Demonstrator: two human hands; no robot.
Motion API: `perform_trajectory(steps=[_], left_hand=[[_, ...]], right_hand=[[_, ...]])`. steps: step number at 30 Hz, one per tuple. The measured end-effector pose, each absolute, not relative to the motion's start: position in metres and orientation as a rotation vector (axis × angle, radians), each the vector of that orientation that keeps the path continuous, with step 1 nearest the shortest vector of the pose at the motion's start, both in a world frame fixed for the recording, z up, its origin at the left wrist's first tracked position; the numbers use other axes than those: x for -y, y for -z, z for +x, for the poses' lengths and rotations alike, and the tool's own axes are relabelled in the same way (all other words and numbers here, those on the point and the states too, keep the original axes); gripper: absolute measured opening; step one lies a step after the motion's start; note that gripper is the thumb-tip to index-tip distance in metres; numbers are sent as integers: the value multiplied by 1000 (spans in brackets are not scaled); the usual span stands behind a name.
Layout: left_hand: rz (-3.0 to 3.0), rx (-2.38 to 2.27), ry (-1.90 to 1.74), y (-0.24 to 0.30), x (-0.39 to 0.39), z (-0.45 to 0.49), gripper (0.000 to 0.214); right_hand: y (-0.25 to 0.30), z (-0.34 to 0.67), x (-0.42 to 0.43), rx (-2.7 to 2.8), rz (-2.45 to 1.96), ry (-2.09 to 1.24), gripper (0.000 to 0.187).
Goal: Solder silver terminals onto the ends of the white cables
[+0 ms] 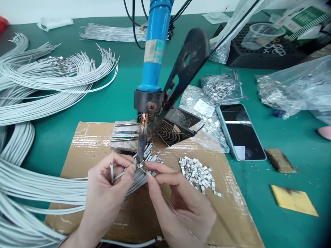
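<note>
A blue-handled soldering iron (155, 51) hangs tip-down in a black metal bracket (184, 62). My left hand (108, 189) is closed in a pinch on a white wire (112, 173), its fingertips just beside the iron's tip. On the right of the tip, my right hand (178, 203) pinches a thin strand of solder wire (172, 206) that trails down over the palm. Between both sets of fingertips a small shiny metal piece (141, 165) sits at the tip; whether it is joined to the wire I cannot tell. Bundled white wire ends (148, 151) lie behind the fingers.
A cardboard sheet (77, 144) covers the green table, with a pile of small metal terminals (198, 174) on it. Thick bundles of white wires (46, 186) fill the left. A phone (241, 132), plastic bags of metal parts (221, 86), a fan (170, 131) and a yellow sponge (294, 200) stand around.
</note>
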State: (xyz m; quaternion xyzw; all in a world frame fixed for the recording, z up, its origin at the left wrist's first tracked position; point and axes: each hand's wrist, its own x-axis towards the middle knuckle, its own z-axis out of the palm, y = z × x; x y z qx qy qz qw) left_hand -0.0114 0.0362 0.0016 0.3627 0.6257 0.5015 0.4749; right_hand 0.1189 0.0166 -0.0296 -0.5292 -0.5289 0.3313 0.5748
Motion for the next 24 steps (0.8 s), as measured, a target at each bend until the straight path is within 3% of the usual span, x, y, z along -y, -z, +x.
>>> perform_trajectory(steps=[24], left_hand=[[849,-1515,-1241,3,-36,-12,17]], right_hand=[[31,119,-17,1222,-1243,-793,16]])
